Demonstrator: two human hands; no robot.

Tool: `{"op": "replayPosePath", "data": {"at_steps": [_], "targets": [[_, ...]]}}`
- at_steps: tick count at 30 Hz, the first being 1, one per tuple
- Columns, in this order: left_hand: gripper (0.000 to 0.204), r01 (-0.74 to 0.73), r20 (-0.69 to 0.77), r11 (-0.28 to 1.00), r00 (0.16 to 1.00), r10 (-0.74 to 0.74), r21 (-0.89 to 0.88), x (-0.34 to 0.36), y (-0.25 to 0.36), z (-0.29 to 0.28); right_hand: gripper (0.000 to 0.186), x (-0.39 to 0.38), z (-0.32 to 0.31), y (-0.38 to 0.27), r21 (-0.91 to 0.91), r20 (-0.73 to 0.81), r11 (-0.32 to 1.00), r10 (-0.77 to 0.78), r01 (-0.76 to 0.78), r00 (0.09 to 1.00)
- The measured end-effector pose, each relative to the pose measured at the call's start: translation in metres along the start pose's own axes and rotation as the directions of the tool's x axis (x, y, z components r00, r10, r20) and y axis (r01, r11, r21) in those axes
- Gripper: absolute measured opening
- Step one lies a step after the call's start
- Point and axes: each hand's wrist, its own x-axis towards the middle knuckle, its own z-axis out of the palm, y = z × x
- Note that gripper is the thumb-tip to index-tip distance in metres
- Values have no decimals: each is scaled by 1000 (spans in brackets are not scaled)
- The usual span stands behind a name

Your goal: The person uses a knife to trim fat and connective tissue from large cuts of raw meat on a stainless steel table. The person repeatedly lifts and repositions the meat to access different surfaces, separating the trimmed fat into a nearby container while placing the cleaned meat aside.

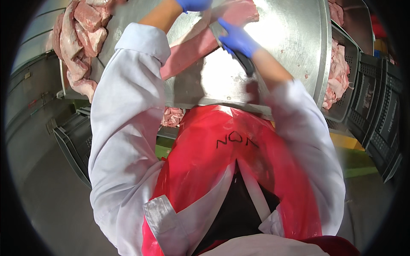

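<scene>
My right hand [239, 40], in a blue glove, grips a knife [246, 64] by its black handle, thumb toward the blade, which lies at a long pink slab of meat [187, 56] on the steel worktop [299, 51]. My left hand [193, 5], also gloved in blue, is at the top edge near the slab's far part; its fingers are mostly out of frame, so their grip is hidden.
Meat pieces [87, 32] are piled at the worktop's left. Crates of meat [335, 77] line the right side, beside dark crates [376, 98]. More meat [172, 117] sits below the front edge, and a dark crate [70, 141] stands lower left.
</scene>
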Motion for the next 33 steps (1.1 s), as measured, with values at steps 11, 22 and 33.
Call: {"op": "replayPosePath", "data": {"at_steps": [11,22,33], "targets": [[22,-78,-113,992,990,88,98,-22,-19,-9,74,17,28,-13,-63,-36,997,30,-33,999],[16,-182,-272,983,947,171,-16,-72,-38,-19,68,-4,70,-38,-186,-117,981,30,-52,993],[10,-176,-266,614,962,-58,-770,-89,-63,-3,74,7,111,-28,-260,-179,965,-81,32,981]]}}
